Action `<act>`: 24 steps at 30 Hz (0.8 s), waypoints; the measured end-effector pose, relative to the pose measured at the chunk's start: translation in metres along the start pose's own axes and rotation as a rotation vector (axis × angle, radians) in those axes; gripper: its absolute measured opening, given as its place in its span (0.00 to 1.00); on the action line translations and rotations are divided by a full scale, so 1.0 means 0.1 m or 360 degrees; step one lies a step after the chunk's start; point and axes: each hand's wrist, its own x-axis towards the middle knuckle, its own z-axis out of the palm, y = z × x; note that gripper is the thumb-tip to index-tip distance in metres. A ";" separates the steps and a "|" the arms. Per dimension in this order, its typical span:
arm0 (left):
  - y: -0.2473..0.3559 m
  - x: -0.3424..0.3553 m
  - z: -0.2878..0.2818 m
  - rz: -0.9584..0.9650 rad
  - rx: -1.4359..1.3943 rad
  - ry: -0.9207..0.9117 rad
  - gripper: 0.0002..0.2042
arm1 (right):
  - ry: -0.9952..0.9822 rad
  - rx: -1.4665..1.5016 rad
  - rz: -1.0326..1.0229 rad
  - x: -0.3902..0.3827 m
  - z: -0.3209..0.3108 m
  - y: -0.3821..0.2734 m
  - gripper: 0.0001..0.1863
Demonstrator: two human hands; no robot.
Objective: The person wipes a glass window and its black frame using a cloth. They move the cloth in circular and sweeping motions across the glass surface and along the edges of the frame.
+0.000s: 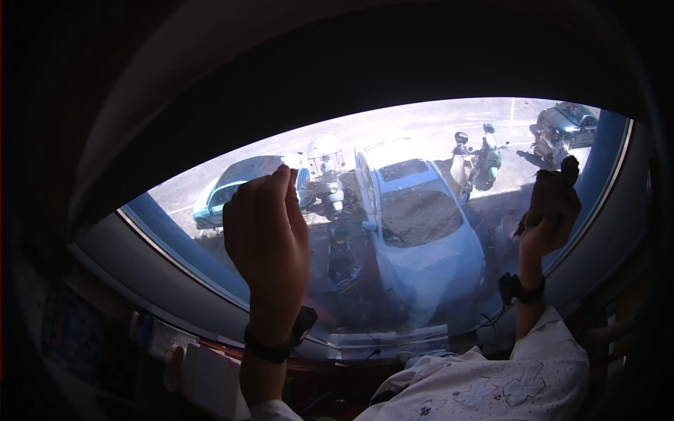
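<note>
Both my hands are raised in front of a large window (421, 274). My left hand (265, 231), at the centre-left, is closed with its fingertips pinched together against the bright view outside; what they hold, if anything, is hidden. My right hand (546, 214), at the right, has its fingers curled around a dark, irregular object (567, 172) that is too shadowed to name. A black band with a small box sits on each wrist.
Through the glass show a teal car (217, 203), a pale car (428, 281), several scooters (491, 161) and another car (576, 123). Indoors, a dark frame (337, 77) arches overhead; papers (210, 372) and a small pale keyboard-like item (175, 337) lie at the lower left.
</note>
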 end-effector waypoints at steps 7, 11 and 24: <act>0.44 -0.02 -0.01 0.0072 -0.0260 -0.0174 0.12 | -0.0066 0.0253 -0.0212 0.06 0.04 -0.10 0.13; 0.41 0.28 0.05 0.0175 -0.0202 0.0083 0.10 | -0.0184 0.0623 0.0227 -0.25 -0.29 0.34 0.13; 0.50 0.11 0.09 0.0116 -0.0308 -0.0147 0.12 | -0.0166 0.0285 -0.0213 0.03 -0.09 0.08 0.18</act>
